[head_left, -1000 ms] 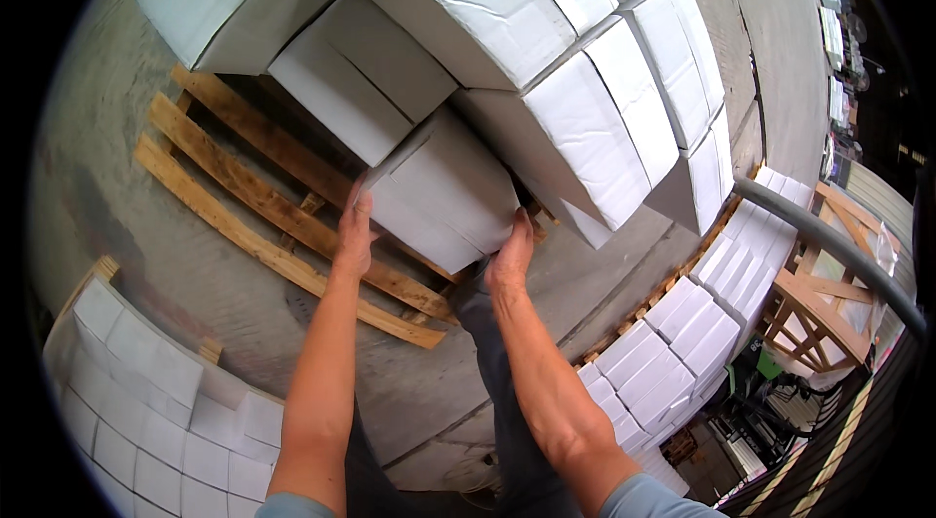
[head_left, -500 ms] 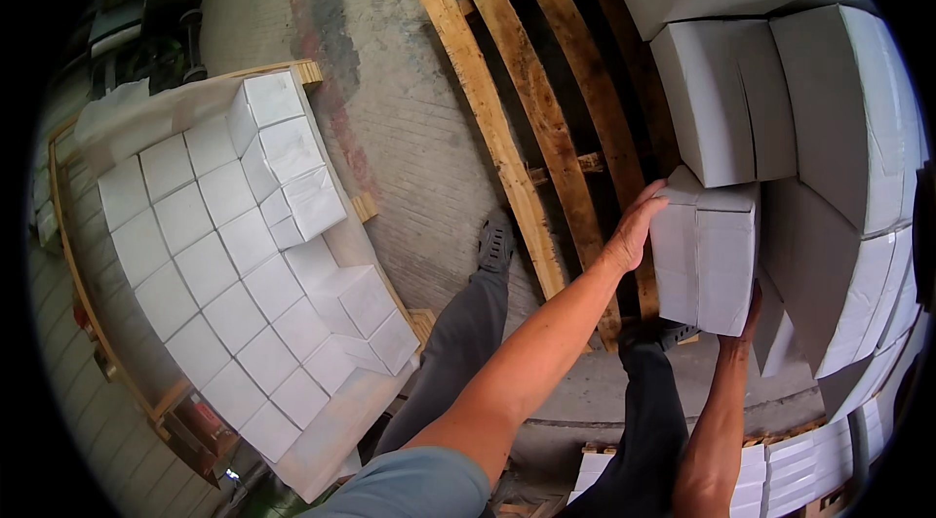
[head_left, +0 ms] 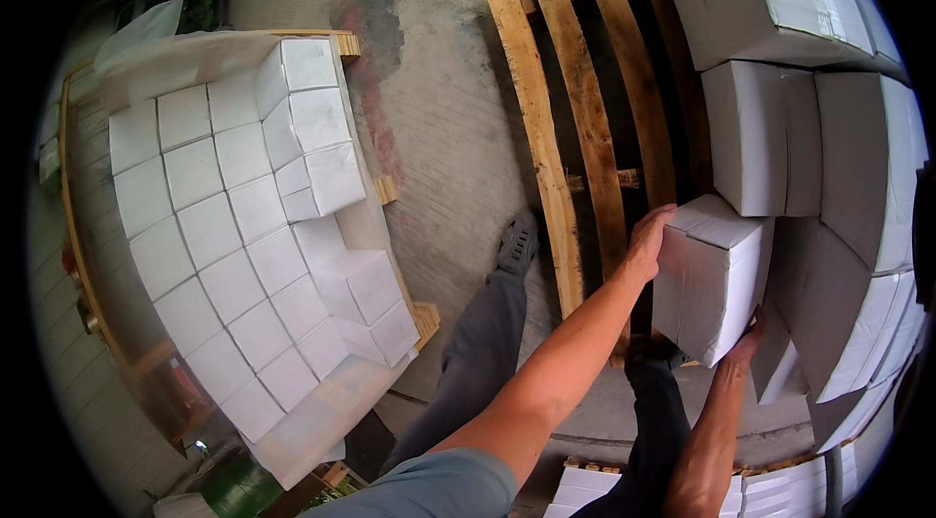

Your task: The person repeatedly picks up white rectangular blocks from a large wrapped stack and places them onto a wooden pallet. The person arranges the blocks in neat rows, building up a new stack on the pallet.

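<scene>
A white cardboard box [head_left: 707, 279] is held between my two hands, tilted, in front of a stack of similar boxes on the right. My left hand [head_left: 645, 243] presses on its far left edge, fingers over the corner. My right hand [head_left: 747, 340] grips the near right lower edge, its fingertips partly hidden by the box. Beside the held box stands a stacked white box [head_left: 756, 133], with a larger white box [head_left: 824, 298] to its right. A wooden pallet [head_left: 551, 142] with bare slats lies just left of the held box.
On the left, a pallet [head_left: 385, 190] bears rows of small white boxes [head_left: 207, 212] on a sheet of brown paper. My foot [head_left: 518, 243] stands on the concrete floor [head_left: 429, 79] between the pallets. More white packs [head_left: 780, 497] lie behind my legs. A green drum [head_left: 241, 487] stands at lower left.
The held box has turned and tipped in my hands, so its right side now shows, and it looks lifted. The view has shifted, so the surroundings appear moved.
</scene>
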Tool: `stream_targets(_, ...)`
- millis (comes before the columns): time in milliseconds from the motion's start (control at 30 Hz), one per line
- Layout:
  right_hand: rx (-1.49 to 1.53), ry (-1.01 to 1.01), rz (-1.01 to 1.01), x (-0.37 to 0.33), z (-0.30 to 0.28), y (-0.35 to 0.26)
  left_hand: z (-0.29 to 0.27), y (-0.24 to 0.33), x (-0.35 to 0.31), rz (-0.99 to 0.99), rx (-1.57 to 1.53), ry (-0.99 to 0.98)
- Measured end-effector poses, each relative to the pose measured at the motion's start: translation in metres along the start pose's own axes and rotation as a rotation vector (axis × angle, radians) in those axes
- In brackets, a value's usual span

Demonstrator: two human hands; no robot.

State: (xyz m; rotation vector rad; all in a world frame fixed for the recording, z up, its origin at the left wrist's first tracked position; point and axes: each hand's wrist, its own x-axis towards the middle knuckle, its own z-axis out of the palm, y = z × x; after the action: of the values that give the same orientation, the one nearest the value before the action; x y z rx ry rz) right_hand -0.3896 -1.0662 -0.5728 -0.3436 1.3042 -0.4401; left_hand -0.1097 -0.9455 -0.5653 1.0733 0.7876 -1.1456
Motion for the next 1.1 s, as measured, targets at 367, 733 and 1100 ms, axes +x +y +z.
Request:
stream_targets(367, -0.463, -0.098, 0.187, -0.204, 0.173, 0.054, -0.168, 0.058, -0.222, -0.065, -0.401, 0.439)
stream_targets(733, -0.788, -0.23, 0.248, -0.34, 0.366, 0.152, -0.322, 0.177, -0.388, 0.066, -0.878, 0.539)
stream_targets(1100, -0.892, -0.454, 0.476, -0.359, 0.526, 0.322, -0.454, 0.302, -0.46, 0.23, -1.184, 0.695)
